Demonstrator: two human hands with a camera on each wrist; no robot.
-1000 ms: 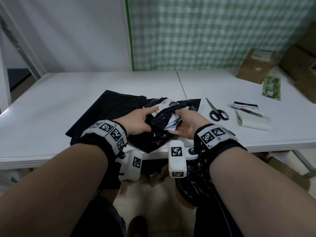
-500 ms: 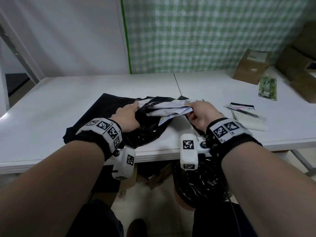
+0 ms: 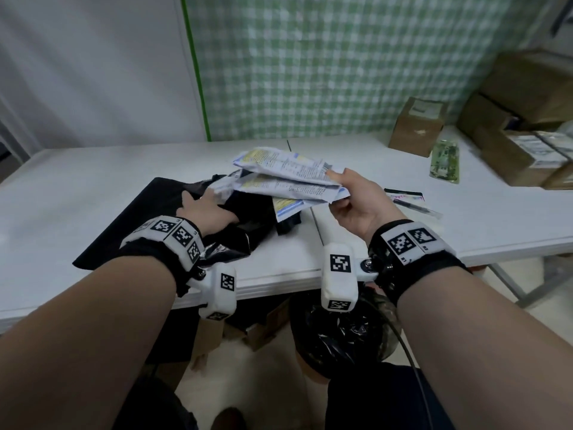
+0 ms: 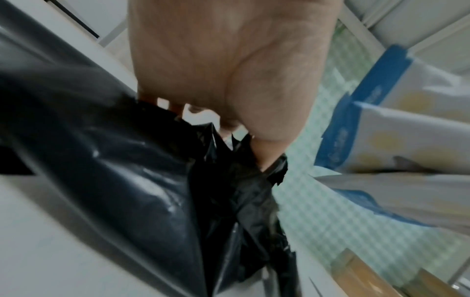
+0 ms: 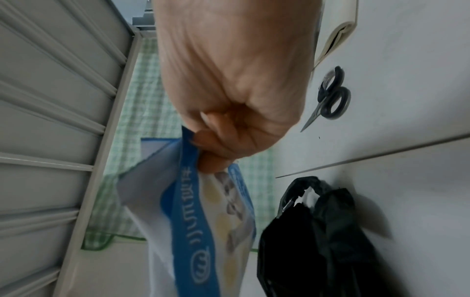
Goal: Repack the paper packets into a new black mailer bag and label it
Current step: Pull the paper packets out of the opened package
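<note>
Above the middle of the tabletop (image 3: 93, 187), the right hand (image 3: 356, 200) is lifting a fanned stack of packets (image 3: 288, 175), its grip pinching their right-hand ends between thumb and curled fingers (image 5: 203, 138). The left hand (image 3: 207, 212) is gripping the crumpled old bag (image 3: 248, 218), its fingers curled into the torn black plastic at the mouth. To do this step well, the left hand should probably be pinning that bag down while the right draws the packets up and to the right, so the film does not ride along. The pinch is taking only one edge, so the lower packets could slip out; a deeper hold would likely be safer.

The packets are white paper with blue borders, yellow spots and fine print, creased and splayed, hanging just above the old bag. A flat black mailer (image 3: 139, 218) is lying under the left wrist, at the near left. Scissors (image 5: 330, 100) are lying on the right.
</note>
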